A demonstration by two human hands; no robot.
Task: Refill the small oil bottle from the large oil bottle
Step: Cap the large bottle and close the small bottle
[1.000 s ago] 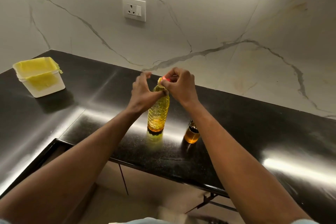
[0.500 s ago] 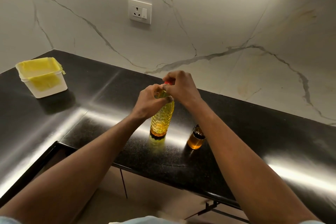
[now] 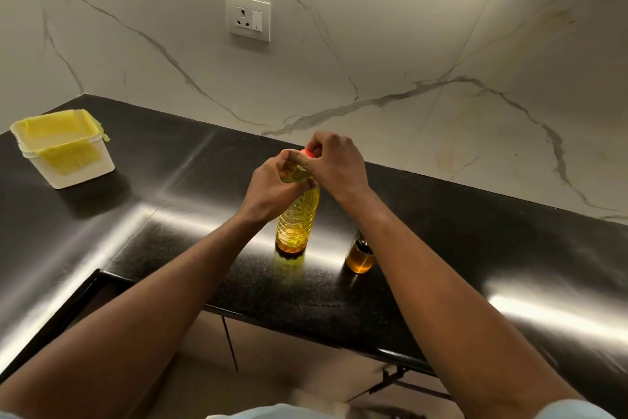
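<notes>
The large oil bottle (image 3: 297, 218), clear ribbed plastic full of yellow oil, stands upright on the black counter (image 3: 475, 231). My left hand (image 3: 272, 185) grips its neck and shoulder. My right hand (image 3: 334, 162) is curled round its red cap (image 3: 309, 153), which mostly hides under the fingers. The small oil bottle (image 3: 359, 255), a squat glass one with amber oil and a dark top, stands just right of the large bottle, partly behind my right forearm.
A white tub lined with yellow plastic (image 3: 64, 146) sits at the counter's far left. A wall socket (image 3: 248, 17) is set in the marble backsplash. The counter's front edge (image 3: 306, 340) runs below the bottles, with cabinets underneath.
My left hand has closed from a loose touch to a firm grip on the bottle's neck. My right hand stays on the red cap. The view has shifted slightly.
</notes>
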